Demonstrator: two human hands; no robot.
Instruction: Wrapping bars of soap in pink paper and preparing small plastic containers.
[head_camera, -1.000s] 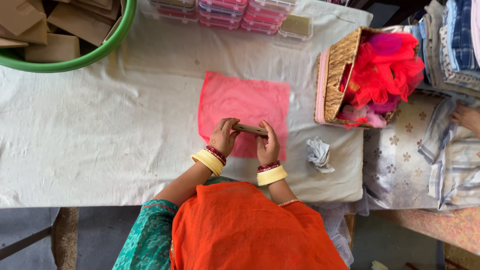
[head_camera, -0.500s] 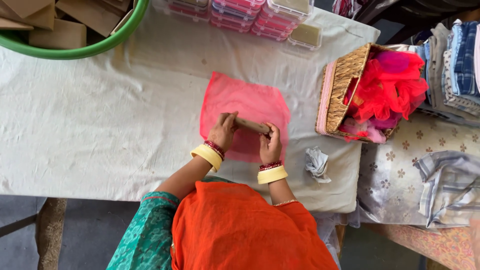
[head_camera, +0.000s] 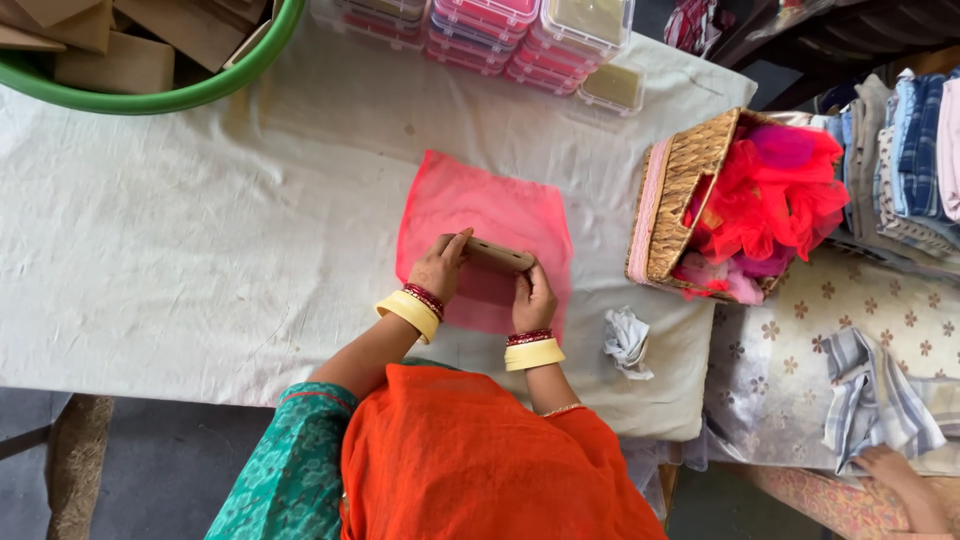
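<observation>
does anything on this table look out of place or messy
Mostly tidy. One crumpled white scrap lies loose on the white cloth, right of the pink net square. The woven basket sits tipped, red net spilling out.

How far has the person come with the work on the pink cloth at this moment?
Done: a pink net cloth lies spread flat on the white table cover. In hand: the left hand and right hand hold a small flat brown box by its ends above the cloth. Left: the box is not yet wrapped; the cloth's edges lie unfolded. More brown boxes wait in the green tub.
</observation>
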